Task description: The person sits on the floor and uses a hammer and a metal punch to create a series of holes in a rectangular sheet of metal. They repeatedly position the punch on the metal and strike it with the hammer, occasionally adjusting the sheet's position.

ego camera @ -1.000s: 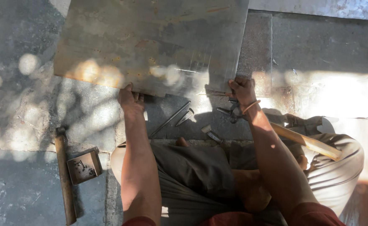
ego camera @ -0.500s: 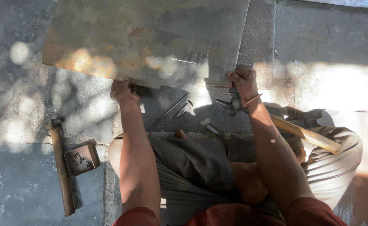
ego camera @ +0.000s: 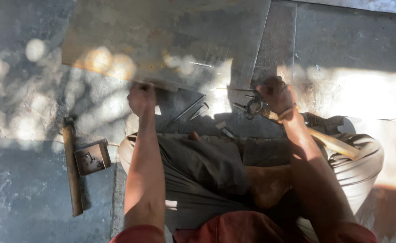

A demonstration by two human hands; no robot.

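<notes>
A: Start nearest. What lies by the knees?

B: The person sits cross-legged on the stone floor [ego camera: 22, 189], in loose grey cloth. Just beside the left knee, a small open box [ego camera: 92, 158] with a few dark bits in it, and touching its far side a long rusty bar [ego camera: 72, 167] lying flat. Both are within arm's reach, probably kept there for that reason.

A: And the hands?

B: The left hand [ego camera: 141, 98] has its grip curled shut on the near edge of the metal sheet [ego camera: 162, 40], likely to steady it or pull it. The right hand [ego camera: 276, 94] is closed around a dark metal tool [ego camera: 251, 106]; it looks like shears or pincers, but I cannot tell which. A pale wooden handle [ego camera: 333, 143] runs from under that wrist back over the right thigh.

A: Between the hands?

B: A few thin metal rods [ego camera: 190, 110] lie loose on the floor, just short of the sheet's edge.

A: The sheet itself?

B: Broad, flat, thin, dull grey with rust-brown patches and scratch lines. It lies on the floor beyond both hands, its near right corner cut to a step. Dappled sun mottles it and the rough, worn slabs around it.
</notes>
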